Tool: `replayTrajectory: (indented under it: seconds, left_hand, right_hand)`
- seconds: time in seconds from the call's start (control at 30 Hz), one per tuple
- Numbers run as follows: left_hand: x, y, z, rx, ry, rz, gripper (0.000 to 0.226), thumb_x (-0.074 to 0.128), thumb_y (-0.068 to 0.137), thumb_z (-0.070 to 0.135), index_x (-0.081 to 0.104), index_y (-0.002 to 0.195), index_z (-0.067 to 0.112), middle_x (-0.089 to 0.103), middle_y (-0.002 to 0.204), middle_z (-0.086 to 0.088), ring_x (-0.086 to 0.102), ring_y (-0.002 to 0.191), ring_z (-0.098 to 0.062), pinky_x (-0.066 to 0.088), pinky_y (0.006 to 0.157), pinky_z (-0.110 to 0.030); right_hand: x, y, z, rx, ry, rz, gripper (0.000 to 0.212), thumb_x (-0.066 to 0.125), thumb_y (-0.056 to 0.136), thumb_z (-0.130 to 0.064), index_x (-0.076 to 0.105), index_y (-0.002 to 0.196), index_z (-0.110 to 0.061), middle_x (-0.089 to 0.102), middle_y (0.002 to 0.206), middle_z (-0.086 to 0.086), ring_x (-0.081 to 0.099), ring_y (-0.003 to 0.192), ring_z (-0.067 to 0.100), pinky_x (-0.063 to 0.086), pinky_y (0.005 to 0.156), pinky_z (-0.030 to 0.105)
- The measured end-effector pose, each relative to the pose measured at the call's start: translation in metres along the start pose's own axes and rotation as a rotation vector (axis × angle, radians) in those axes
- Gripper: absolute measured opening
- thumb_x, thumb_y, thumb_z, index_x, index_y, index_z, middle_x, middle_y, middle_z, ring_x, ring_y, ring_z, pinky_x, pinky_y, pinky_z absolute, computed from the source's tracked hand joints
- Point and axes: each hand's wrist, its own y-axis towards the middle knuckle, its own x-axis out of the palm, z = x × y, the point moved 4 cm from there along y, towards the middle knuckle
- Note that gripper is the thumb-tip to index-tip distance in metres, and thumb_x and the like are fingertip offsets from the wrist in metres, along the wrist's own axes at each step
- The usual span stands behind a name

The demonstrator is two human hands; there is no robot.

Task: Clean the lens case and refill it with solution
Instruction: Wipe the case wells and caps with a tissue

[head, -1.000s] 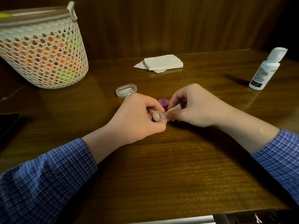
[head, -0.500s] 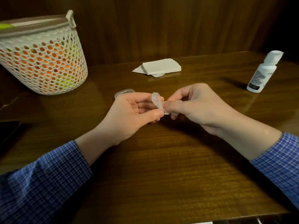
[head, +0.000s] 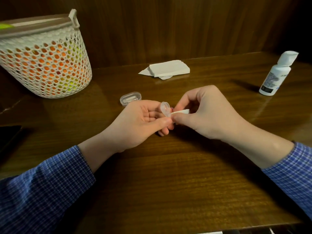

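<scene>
My left hand (head: 143,120) pinches a small clear lens case (head: 165,110) between thumb and fingers, raised above the middle of the wooden table (head: 168,174). Against the case's lower end my right hand (head: 206,115) pinches a folded piece of white tissue (head: 181,112). A clear oval lid (head: 130,98) lies on the table just behind my left hand. At the far right stands a white solution bottle (head: 276,75) with its cap on. The purple cap is hidden behind my hands.
A white perforated basket (head: 45,65) with orange and yellow contents stands at the back left. A stack of folded white tissues (head: 168,69) lies at the back centre. A dark flat object (head: 8,134) sits at the left edge.
Both hands have lifted the case up off the table. The case has turned from lying low between my fingers to standing on end, with the tissue at its lower end.
</scene>
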Motion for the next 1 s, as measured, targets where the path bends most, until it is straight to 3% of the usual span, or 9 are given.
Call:
replayTrajectory:
  seconds: [0.1,0.27,0.4,0.53,0.67,0.73,0.8,0.9,1.0]
  left_hand:
    - [-0.002,0.0,0.002,-0.011,0.002,-0.051,0.018,0.064,0.097,0.006,0.075,0.108,0.016,0.08,0.092,-0.003,0.076,0.08,-0.013,0.062,0.073,-0.024]
    - [-0.004,-0.001,0.006,-0.022,-0.094,-0.134,0.017,0.064,0.093,0.017,0.075,0.105,0.016,0.079,0.092,-0.005,0.073,0.079,-0.013,0.06,0.072,-0.024]
    - [-0.004,-0.002,0.005,0.034,0.044,0.007,0.02,0.067,0.095,0.01,0.073,0.113,0.012,0.079,0.092,-0.001,0.076,0.078,-0.012,0.061,0.07,-0.022]
    - [0.002,-0.008,0.011,0.177,0.16,0.134,0.022,0.071,0.094,0.007,0.073,0.115,0.009,0.077,0.092,-0.002,0.077,0.082,-0.016,0.065,0.071,-0.031]
    - [0.006,-0.011,0.022,0.396,0.348,0.198,0.023,0.072,0.093,0.004,0.072,0.117,0.006,0.075,0.101,-0.001,0.075,0.093,-0.014,0.064,0.077,-0.033]
    - [0.005,-0.011,0.023,0.421,0.364,0.208,0.028,0.072,0.093,0.002,0.071,0.12,0.006,0.075,0.108,0.0,0.074,0.099,-0.011,0.063,0.082,-0.03]
    - [0.002,-0.009,0.019,0.331,0.282,0.184,0.039,0.071,0.092,-0.001,0.067,0.129,0.009,0.076,0.114,0.0,0.075,0.104,-0.012,0.063,0.086,-0.031]
    - [-0.006,-0.004,0.01,0.018,-0.105,0.128,0.045,0.061,0.097,-0.005,0.06,0.134,0.02,0.079,0.112,-0.004,0.077,0.102,-0.019,0.063,0.084,-0.031]
    - [-0.007,0.002,0.003,-0.221,-0.422,0.062,0.032,0.064,0.091,0.016,0.069,0.123,0.016,0.079,0.11,-0.009,0.077,0.101,-0.021,0.063,0.08,-0.029]
  right_hand:
    - [0.0,-0.004,-0.007,-0.16,-0.104,0.036,0.013,0.083,0.082,-0.033,0.074,0.074,-0.034,0.068,0.077,-0.021,0.062,0.088,-0.005,0.052,0.071,0.009]
    - [-0.001,-0.006,-0.013,-0.374,-0.128,0.006,0.003,0.082,0.085,-0.029,0.08,0.086,-0.026,0.069,0.081,-0.019,0.066,0.082,0.001,0.052,0.073,0.011]
    - [0.0,0.001,-0.004,-0.108,0.039,0.017,0.008,0.084,0.081,-0.034,0.077,0.076,-0.031,0.073,0.071,-0.015,0.068,0.078,-0.002,0.054,0.065,0.011]
    - [0.007,0.004,0.007,0.266,0.425,-0.148,0.011,0.086,0.078,-0.022,0.079,0.078,-0.014,0.077,0.067,0.003,0.071,0.059,0.01,0.059,0.056,0.024]
    - [0.014,0.002,0.01,0.531,0.742,-0.301,0.006,0.087,0.071,-0.014,0.082,0.073,-0.011,0.071,0.063,0.006,0.063,0.051,0.008,0.049,0.046,0.02]
    - [0.011,0.005,0.009,0.436,0.709,-0.256,0.005,0.087,0.071,-0.014,0.083,0.073,-0.013,0.074,0.065,0.004,0.065,0.055,0.008,0.052,0.051,0.022]
    - [0.0,0.007,0.007,0.203,0.483,-0.092,0.006,0.084,0.079,-0.014,0.082,0.075,-0.016,0.077,0.071,0.0,0.069,0.062,0.009,0.056,0.057,0.023]
    - [-0.014,0.006,-0.003,-0.089,0.066,0.118,0.006,0.082,0.082,-0.03,0.078,0.078,-0.031,0.073,0.074,-0.013,0.068,0.079,0.004,0.055,0.061,0.015]
    - [-0.014,0.001,-0.01,-0.201,-0.035,0.1,0.013,0.081,0.084,-0.03,0.073,0.081,-0.039,0.069,0.08,-0.022,0.064,0.089,-0.003,0.052,0.067,0.009]
